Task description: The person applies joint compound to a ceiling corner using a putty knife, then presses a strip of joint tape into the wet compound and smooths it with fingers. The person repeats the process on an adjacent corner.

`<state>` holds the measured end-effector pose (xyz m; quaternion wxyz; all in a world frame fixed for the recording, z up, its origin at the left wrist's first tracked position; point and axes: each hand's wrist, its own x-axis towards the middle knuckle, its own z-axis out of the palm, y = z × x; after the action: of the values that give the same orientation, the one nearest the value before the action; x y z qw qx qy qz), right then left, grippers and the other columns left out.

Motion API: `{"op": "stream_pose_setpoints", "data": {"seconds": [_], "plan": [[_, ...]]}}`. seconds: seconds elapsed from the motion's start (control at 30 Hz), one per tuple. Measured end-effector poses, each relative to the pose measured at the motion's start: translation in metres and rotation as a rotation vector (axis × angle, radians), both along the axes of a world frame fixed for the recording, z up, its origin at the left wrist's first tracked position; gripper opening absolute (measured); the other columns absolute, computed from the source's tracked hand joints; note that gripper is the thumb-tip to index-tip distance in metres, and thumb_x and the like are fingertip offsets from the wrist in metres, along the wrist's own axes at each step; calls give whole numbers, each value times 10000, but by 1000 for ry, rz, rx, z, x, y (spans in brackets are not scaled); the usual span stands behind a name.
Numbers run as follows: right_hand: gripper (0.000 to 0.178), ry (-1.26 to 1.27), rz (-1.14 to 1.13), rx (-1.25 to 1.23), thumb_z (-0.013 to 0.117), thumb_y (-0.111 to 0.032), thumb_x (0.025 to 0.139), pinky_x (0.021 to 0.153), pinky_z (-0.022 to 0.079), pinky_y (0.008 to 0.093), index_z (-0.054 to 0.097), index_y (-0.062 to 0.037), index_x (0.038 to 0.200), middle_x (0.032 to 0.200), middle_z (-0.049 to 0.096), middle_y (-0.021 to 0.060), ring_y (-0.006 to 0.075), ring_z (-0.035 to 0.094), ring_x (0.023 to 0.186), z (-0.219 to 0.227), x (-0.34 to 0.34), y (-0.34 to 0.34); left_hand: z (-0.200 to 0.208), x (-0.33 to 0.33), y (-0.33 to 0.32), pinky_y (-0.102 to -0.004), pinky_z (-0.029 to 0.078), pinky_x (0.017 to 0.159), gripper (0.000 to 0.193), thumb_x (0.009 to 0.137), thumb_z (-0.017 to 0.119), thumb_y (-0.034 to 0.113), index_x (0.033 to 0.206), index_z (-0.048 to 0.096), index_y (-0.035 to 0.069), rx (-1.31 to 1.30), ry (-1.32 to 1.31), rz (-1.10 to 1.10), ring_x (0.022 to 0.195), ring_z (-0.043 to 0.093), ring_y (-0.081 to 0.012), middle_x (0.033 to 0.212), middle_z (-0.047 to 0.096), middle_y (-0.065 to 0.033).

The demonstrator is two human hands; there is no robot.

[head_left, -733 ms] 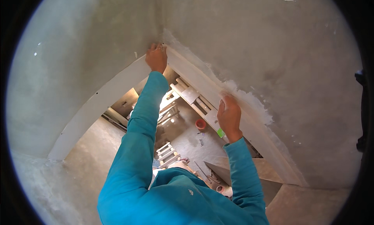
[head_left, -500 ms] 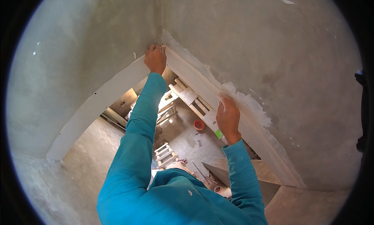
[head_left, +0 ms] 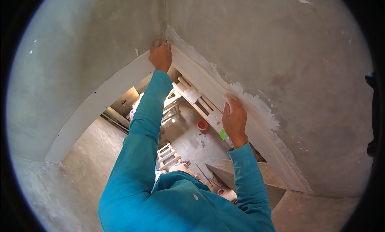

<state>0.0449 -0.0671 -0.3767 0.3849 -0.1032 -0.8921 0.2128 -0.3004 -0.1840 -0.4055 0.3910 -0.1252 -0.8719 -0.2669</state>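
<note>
My left hand (head_left: 161, 56) is up in the wall corner, its curled fingers touching the end of the left white strip (head_left: 100, 87) where it meets the right one. Whatever those fingers may hold is hidden. Lower on the right, my closed right hand (head_left: 234, 119) rests against the right white strip (head_left: 192, 66), thumb drawn in toward the fingers. White powder or paste coats its fingertips, and I cannot make out anything inside it. Rough white filler (head_left: 256, 107) runs along the seam between the right strip and the grey wall (head_left: 280, 51). Small dark dots mark the left strip.
Far below lies the floor (head_left: 186, 135), with a red bucket (head_left: 202, 125) and a wooden ladder (head_left: 166, 155). Pale wooden rails (head_left: 200, 101) run beneath the right strip. A green item (head_left: 223, 134) shows beside my right hand. Several loose tools lie lower down.
The view has shifted slightly, so the floor things sit a little further left. My left hand appears slightly higher at the corner; my right hand stays at the strip.
</note>
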Motion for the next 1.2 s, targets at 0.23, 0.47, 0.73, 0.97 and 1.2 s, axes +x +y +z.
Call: {"op": "stream_pose_setpoints", "data": {"seconds": [0.23,0.47,0.73,0.97,1.2], "plan": [[241,6,-4,1,615,42,891,938,558,424,699,40,1117,1157,710,236,402,689,1075,-1,0,0,2,-1,1,-463,571,789,212,929,708,346,1046,789,188,17,-20,-10,980,679,-318,1103,691,-16],[240,24,-20,-14,612,33,900,959,554,413,701,29,1123,1160,711,220,391,685,1094,-2,0,-5,-2,-5,4,-443,581,731,177,921,716,341,996,791,200,-4,19,17,930,683,-303,1057,688,1],[267,-134,-46,4,620,-58,945,836,559,440,676,-5,1201,1068,730,189,359,709,946,-5,7,-17,-7,-9,3,-444,586,747,169,923,712,328,1004,792,203,20,48,-20,936,692,-290,1071,696,11],[487,-439,34,-387,654,-173,943,791,538,518,499,-21,1380,959,744,201,424,706,876,-1,-6,-13,-4,-8,2,-445,585,778,188,931,700,320,1045,785,197,25,28,-38,965,688,-289,1095,695,2],[601,-385,250,-718,650,-122,932,776,548,419,419,-12,1476,969,742,184,321,714,809,-12,-61,-9,0,-4,1,-457,583,780,188,927,703,320,1058,781,211,40,3,-39,969,684,-299,1078,682,-10]]}}
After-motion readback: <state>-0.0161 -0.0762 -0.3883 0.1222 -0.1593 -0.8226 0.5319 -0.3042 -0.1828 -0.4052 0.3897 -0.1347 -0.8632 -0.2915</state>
